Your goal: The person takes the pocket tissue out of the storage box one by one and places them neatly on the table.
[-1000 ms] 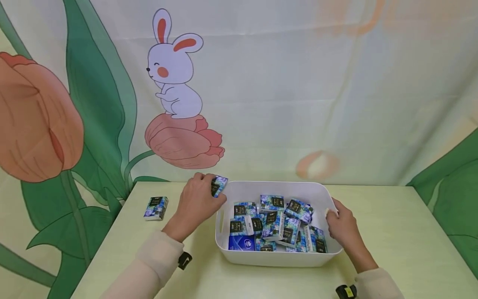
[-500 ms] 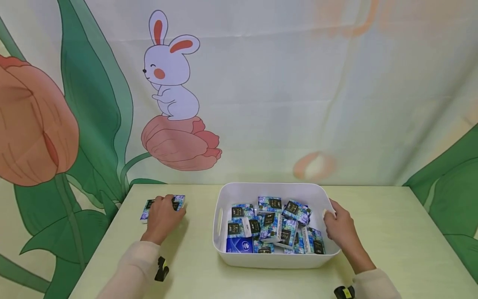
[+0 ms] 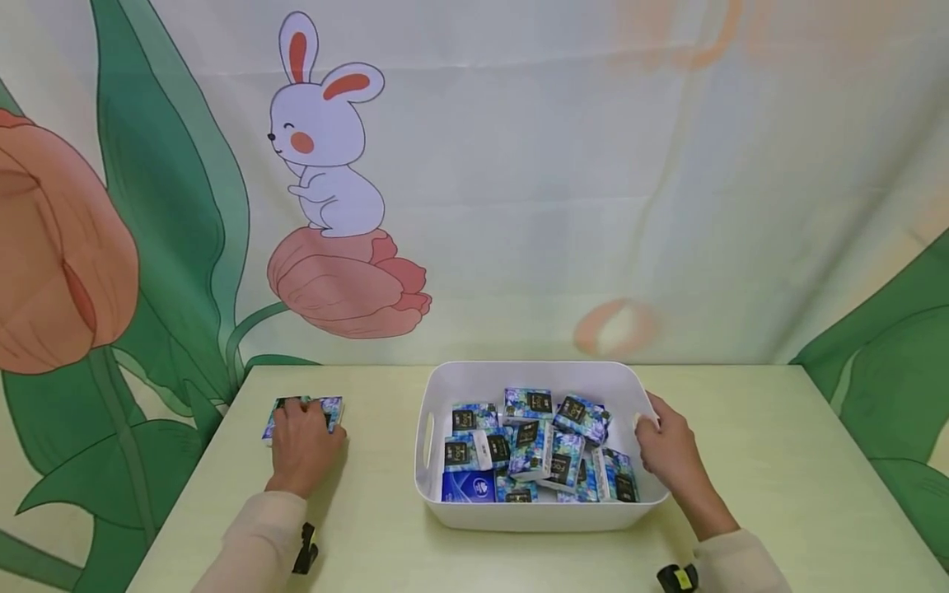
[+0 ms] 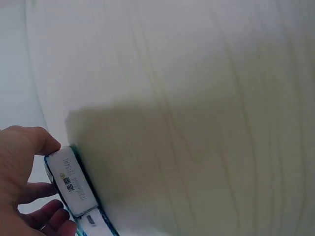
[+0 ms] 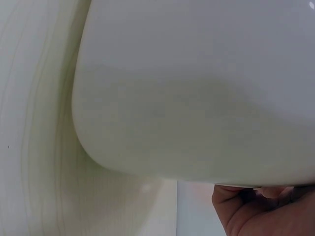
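Note:
My left hand (image 3: 304, 445) is at the table's far left, its fingers and thumb around a blue floral tissue pack (image 3: 334, 407). A second tissue pack (image 3: 270, 427) lies against its left side, partly under my fingers. In the left wrist view, the held pack's white edge (image 4: 74, 182) shows beside the thumb, and the two packs sit end to end. My right hand (image 3: 673, 449) grips the handle end of a white plastic basket (image 3: 541, 516), thumb over the rim. Inside lie several floral tissue packs (image 3: 530, 445) in a loose heap, and one plain blue pack (image 3: 469, 487).
The basket stands on a pale wood-grain table (image 3: 378, 478), right of my left hand. A printed curtain (image 3: 504, 206) with a rabbit and tulips hangs behind the table's back edge. The basket's left handle slot (image 3: 429, 439) faces the left hand.
My left hand has carried a tissue pack from the basket's left rim leftward and down to the table, beside the other pack. The right hand keeps its hold on the basket.

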The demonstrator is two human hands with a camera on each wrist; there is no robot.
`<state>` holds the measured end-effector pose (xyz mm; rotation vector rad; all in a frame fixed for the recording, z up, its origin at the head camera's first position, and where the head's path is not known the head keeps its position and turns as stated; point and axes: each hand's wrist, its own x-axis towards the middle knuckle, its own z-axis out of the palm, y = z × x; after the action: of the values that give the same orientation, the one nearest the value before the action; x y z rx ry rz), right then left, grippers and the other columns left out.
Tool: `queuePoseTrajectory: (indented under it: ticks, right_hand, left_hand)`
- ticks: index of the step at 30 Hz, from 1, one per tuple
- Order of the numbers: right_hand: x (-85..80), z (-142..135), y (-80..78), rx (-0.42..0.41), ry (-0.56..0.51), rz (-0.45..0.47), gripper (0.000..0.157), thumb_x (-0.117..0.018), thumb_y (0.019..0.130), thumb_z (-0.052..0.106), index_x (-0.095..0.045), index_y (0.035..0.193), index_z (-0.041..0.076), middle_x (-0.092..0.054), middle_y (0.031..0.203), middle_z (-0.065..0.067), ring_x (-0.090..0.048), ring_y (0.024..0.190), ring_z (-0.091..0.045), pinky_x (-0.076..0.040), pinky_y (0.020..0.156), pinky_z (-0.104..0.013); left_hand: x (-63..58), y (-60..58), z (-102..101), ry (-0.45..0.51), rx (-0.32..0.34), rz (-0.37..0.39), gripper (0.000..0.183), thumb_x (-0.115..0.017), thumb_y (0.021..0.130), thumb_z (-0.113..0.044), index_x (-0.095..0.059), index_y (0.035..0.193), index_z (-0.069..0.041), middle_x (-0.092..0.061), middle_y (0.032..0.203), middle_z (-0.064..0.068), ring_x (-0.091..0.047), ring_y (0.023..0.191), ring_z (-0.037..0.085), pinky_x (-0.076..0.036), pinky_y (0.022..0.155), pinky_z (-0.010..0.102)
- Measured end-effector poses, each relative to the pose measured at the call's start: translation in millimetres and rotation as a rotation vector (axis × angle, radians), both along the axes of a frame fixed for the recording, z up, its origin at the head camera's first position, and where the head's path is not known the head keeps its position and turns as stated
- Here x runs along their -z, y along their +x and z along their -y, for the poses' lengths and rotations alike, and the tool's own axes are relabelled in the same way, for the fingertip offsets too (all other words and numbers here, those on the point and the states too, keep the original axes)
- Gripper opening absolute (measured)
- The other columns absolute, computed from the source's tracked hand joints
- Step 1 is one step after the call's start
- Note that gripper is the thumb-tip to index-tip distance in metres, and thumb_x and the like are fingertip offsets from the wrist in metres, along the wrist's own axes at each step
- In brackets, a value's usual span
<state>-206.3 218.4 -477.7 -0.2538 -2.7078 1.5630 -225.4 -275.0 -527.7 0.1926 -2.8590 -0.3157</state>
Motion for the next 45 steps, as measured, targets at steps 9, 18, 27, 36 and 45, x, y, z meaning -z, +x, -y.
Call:
queuePoseTrajectory:
  ticks: [9,18,27,36,45]
  right_hand:
    - [-2.2,0.5,0.0,-0.008,0.015,0.005,0.054,-0.04,0.099,0.013,-0.041,0.152,0.001,-0.061,0.079,-0.02,-0.052,0.05,-0.017,-0.046,0.046,-0.03]
    - [-2.1,1.4,0.7,-0.008,0.003,0.009,0.054,-0.041,0.099,0.012,-0.041,0.152,0.001,-0.061,0.082,-0.022,-0.052,0.05,-0.017,-0.046,0.046,-0.03]
    - [-1.1,1.1,-0.7,-0.011,0.009,0.02,0.055,-0.04,0.099,0.013,-0.039,0.152,0.0,-0.061,0.087,-0.024,-0.052,0.051,-0.018,-0.046,0.047,-0.031]
    - [-2.0,-1.5,1.5,-0.005,0.012,-0.006,0.053,-0.041,0.099,0.012,-0.042,0.151,0.001,-0.061,0.075,-0.018,-0.052,0.048,-0.017,-0.045,0.045,-0.032]
    - [0.4,-1.6,-0.4,-0.024,-0.012,-0.017,0.053,-0.04,0.098,0.011,-0.042,0.151,0.001,-0.059,0.073,-0.017,-0.051,0.048,-0.017,-0.045,0.045,-0.031]
  left_hand:
    - [-47.9,4.7,-39.8,0.118,0.099,-0.088,0.057,-0.068,0.092,-0.025,-0.056,0.132,0.013,-0.048,0.124,0.032,-0.048,0.11,0.048,-0.043,0.091,0.058]
    - [-110.1,14.8,-109.3,0.136,0.323,-0.242,0.06,-0.073,0.089,-0.029,-0.058,0.136,0.005,-0.054,0.122,0.022,-0.052,0.108,0.038,-0.049,0.089,0.051]
    - [-133.8,26.7,-152.1,0.035,0.526,-0.172,0.066,-0.077,0.086,-0.035,-0.058,0.139,-0.001,-0.058,0.122,0.018,-0.055,0.104,0.032,-0.051,0.084,0.047]
    - [-119.1,23.3,-189.4,-0.128,0.626,0.065,0.069,-0.078,0.083,-0.043,-0.061,0.136,-0.001,-0.064,0.119,0.015,-0.06,0.103,0.029,-0.055,0.087,0.041]
    - [-95.2,26.4,-213.6,-0.184,0.707,0.285,0.061,-0.084,0.083,-0.035,-0.066,0.129,-0.001,-0.065,0.113,0.012,-0.062,0.101,0.025,-0.054,0.087,0.034]
